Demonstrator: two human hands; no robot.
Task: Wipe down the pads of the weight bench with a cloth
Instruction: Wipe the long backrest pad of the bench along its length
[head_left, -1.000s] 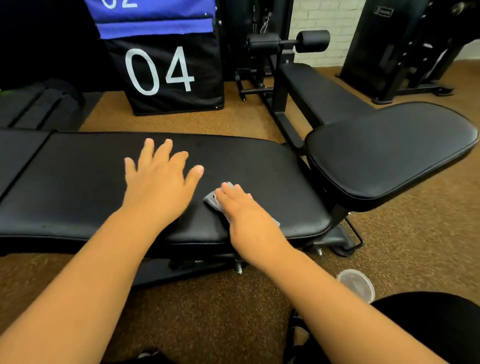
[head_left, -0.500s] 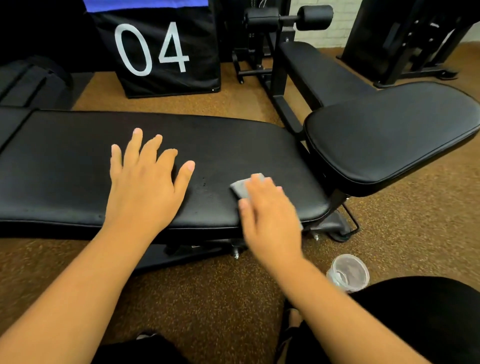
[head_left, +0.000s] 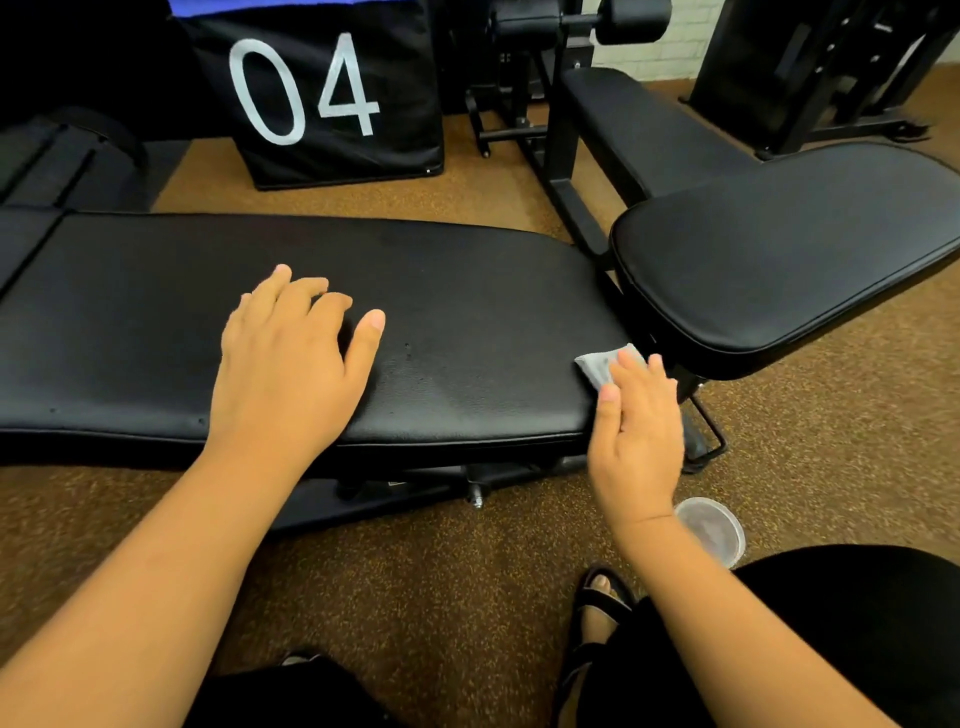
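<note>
While most of the grey cloth lies hidden beneath it, the right hand presses down with straight fingers at the right end of the long black pad, near its front edge. The left hand rests flat, fingers loosely spread, mid-surface. A second pad runs out of view rightward. A clear cup is partly covered by the right wrist.
</note>
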